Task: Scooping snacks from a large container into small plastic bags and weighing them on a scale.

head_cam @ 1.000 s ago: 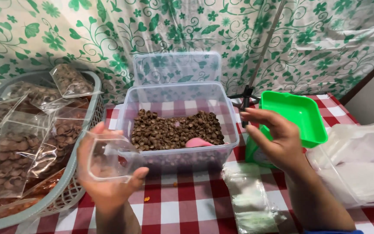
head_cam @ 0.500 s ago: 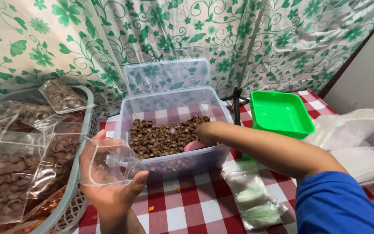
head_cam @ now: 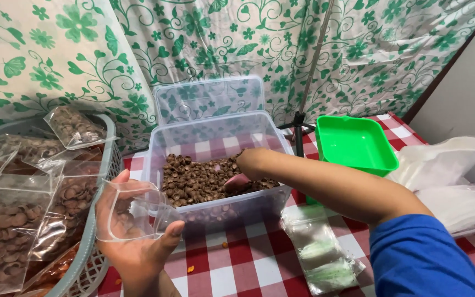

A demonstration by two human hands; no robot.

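Clear plastic bag [head_cam: 130, 212] sits propped open in my left hand [head_cam: 138, 242]. My right hand [head_cam: 248, 165] is down in the tub [head_cam: 215, 137] of brown pieces [head_cam: 193, 181], its grip hidden. This looks like the scooping stage; next comes a steady tip into the bag's mouth.

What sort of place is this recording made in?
Probably a small home packing spot for snacks, not a factory: a checked red-and-white tablecloth, a green floral curtain as backdrop, a clear tub of brown pieces, and a basket of filled bags.
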